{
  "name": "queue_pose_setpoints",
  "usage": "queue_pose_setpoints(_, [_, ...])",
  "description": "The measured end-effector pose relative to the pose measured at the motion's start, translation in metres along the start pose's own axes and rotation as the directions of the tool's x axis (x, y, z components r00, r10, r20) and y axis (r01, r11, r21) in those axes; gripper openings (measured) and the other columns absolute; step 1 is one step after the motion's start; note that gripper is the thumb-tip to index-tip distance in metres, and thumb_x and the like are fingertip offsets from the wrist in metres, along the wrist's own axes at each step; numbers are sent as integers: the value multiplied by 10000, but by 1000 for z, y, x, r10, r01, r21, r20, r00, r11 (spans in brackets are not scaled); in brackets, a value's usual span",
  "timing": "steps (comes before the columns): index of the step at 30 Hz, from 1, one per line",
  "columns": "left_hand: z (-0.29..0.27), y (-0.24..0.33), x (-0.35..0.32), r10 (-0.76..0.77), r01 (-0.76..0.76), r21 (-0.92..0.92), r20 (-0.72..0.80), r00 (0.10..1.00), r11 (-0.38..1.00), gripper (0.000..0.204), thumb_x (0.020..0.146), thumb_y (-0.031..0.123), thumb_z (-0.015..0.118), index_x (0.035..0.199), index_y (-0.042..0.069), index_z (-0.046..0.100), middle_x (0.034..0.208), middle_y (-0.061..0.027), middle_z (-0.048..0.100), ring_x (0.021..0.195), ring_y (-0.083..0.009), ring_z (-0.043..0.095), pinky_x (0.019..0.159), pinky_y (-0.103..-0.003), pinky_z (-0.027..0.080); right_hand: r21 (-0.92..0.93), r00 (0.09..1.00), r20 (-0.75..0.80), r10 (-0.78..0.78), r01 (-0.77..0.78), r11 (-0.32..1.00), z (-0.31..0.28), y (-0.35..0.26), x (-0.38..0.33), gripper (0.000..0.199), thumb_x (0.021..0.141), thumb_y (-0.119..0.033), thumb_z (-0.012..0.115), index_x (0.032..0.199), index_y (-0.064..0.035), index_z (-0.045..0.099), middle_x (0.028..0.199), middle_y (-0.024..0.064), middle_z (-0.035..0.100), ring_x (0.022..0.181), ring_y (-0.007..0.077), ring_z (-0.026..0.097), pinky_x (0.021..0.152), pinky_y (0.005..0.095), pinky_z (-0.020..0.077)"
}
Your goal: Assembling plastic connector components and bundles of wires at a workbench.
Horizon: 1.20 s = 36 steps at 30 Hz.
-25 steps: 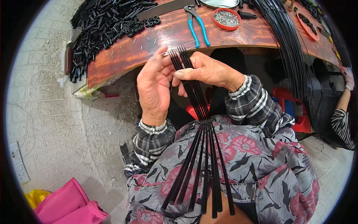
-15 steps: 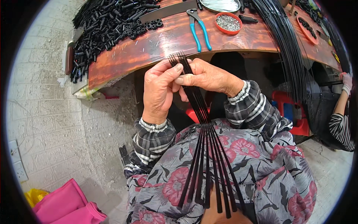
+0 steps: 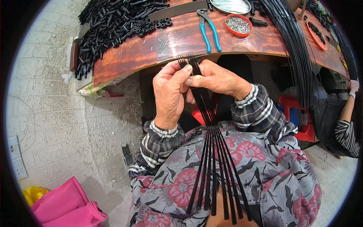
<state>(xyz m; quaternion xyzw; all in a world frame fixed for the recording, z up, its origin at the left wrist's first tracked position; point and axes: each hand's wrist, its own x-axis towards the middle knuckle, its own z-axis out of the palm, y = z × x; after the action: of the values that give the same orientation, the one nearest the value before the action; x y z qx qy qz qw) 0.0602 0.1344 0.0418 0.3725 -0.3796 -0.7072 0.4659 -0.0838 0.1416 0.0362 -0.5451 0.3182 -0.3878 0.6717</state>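
step: squaring up tips of the black ribs [image 3: 206,113] | left hand [image 3: 169,94] pinching bundle just under tips | right hand [image 3: 215,77] clamped opposite, thumb across | below grip ribs fan over lap | next, likely: keep pinch firm, tips level | blue-handled pliers [image 3: 209,32] beyond the grip, on the bench
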Motion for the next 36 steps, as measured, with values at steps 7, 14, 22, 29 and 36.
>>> queue_pose_setpoints(7, [-4, 3, -1, 149, -159, -214, -63, 987, 964, 307, 872, 225, 509, 1038, -33, 496, 879, -140, 593, 791, -195, 586, 692, -292, 478, 127, 989, 55, 137, -143, 982, -4, 10, 0, 303, 855, -265, 523, 829, 29, 597, 660, 69, 620, 596, 115, 580, 555, 214, 461])
queue_pose_setpoints(14, [-4, 6, 4, 153, -160, -111, -66, 986, 981, 295, 871, 222, 515, 977, -52, 542, 860, -129, 599, 749, -178, 583, 711, -300, 470, 119, 984, 65, 167, -174, 977, -3, 5, -2, 306, 857, -262, 516, 841, 33, 596, 682, 84, 628, 591, 121, 584, 551, 221, 473])
queue_pose_setpoints(22, [-1, 3, 13, 120, -125, -70, -79, 990, 990, 284, 871, 211, 518, 960, -55, 559, 812, -109, 601, 705, -149, 574, 679, -259, 461, 104, 990, 25, 141, -143, 984, -4, 9, 2, 285, 852, -241, 513, 822, 34, 584, 646, 83, 612, 559, 122, 583, 512, 221, 474])
queue_pose_setpoints(29, [8, 4, 4, 46, -71, -185, -140, 989, 980, 271, 859, 174, 533, 1006, -53, 529, 795, -94, 592, 633, -119, 546, 630, -225, 455, 113, 984, 12, 177, -177, 978, -2, 8, -1, 293, 848, -245, 525, 808, 34, 604, 640, 72, 616, 561, 118, 582, 521, 214, 472])
queue_pose_setpoints(36, [1, 2, 0, 28, -30, -75, -33, 999, 997, 191, 796, 48, 570, 954, -52, 530, 716, -77, 560, 472, -90, 426, 357, -246, 415, 118, 990, 37, 134, -138, 983, -3, 10, 0, 311, 850, -265, 532, 803, 35, 594, 639, 81, 613, 563, 128, 588, 532, 224, 482])
